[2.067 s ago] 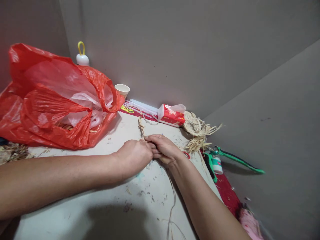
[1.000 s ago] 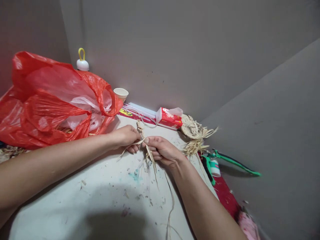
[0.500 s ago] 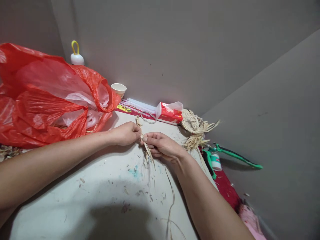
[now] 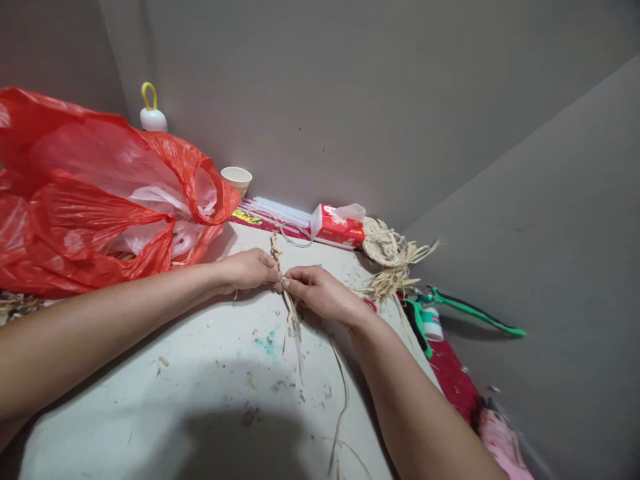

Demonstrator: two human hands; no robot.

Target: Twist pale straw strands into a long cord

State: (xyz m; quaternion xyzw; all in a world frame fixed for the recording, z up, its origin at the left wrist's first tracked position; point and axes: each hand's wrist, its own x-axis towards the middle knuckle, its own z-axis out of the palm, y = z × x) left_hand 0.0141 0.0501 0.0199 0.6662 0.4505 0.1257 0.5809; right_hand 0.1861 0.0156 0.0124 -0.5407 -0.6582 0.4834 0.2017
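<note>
A narrow braid of pale straw point(image 4: 275, 248) runs down the middle of the white tabletop point(image 4: 200, 380). My left hand point(image 4: 253, 268) pinches it from the left, fingertips closed around its lower part. From the right, my right hand point(image 4: 315, 288) grips the same braid between thumb and fingers, nearly touching the left fingertips. Loose straw ends point(image 4: 291, 320) hang below both hands. The exact crossing of strands is hidden behind the fingers. Beside my right wrist shows a small red loop point(image 4: 370, 305), mostly covered.
A big red plastic bag point(image 4: 100, 200) fills the left side. Along the back stand a paper cup point(image 4: 237, 177), a red tissue pack point(image 4: 340, 227) and coiled straw braid point(image 4: 383, 241). Green-handled pliers point(image 4: 475, 313) and a white bottle point(image 4: 431, 325) lie at right. Loose strands point(image 4: 343, 413) trail in front.
My right hand has turned and closed nearer to the left fingertips. The hanging straw ends have swung slightly left, and the red loop has come into view by the right wrist.
</note>
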